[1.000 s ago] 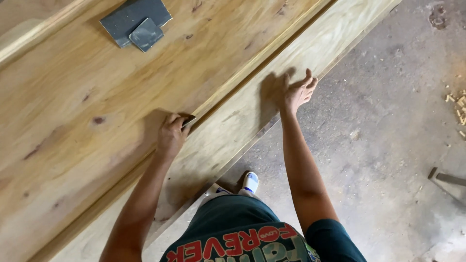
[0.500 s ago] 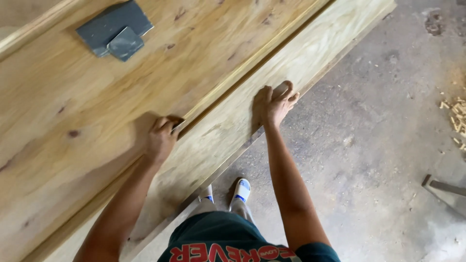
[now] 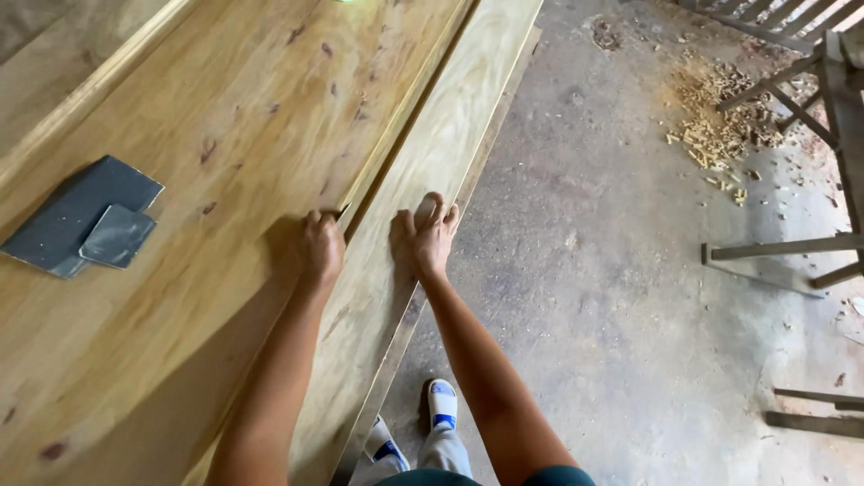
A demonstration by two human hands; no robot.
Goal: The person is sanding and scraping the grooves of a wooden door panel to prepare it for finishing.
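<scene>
Left hand (image 3: 319, 245) curls its fingers over the top edge of the long wooden panel (image 3: 225, 135), gripping a small dark piece. Right hand (image 3: 423, 238) lies flat, fingers together, on the panel's pale side face (image 3: 450, 135). Grey sanding sheets (image 3: 81, 220) lie well left.

Two grey sandpaper sheets (image 3: 81, 229), one overlapping the other, lie at nine o'clock. A pile of wood shavings (image 3: 720, 126) is scattered on the concrete floor (image 3: 612, 297) at one o'clock. A metal frame (image 3: 801, 180) stands at three o'clock.
</scene>
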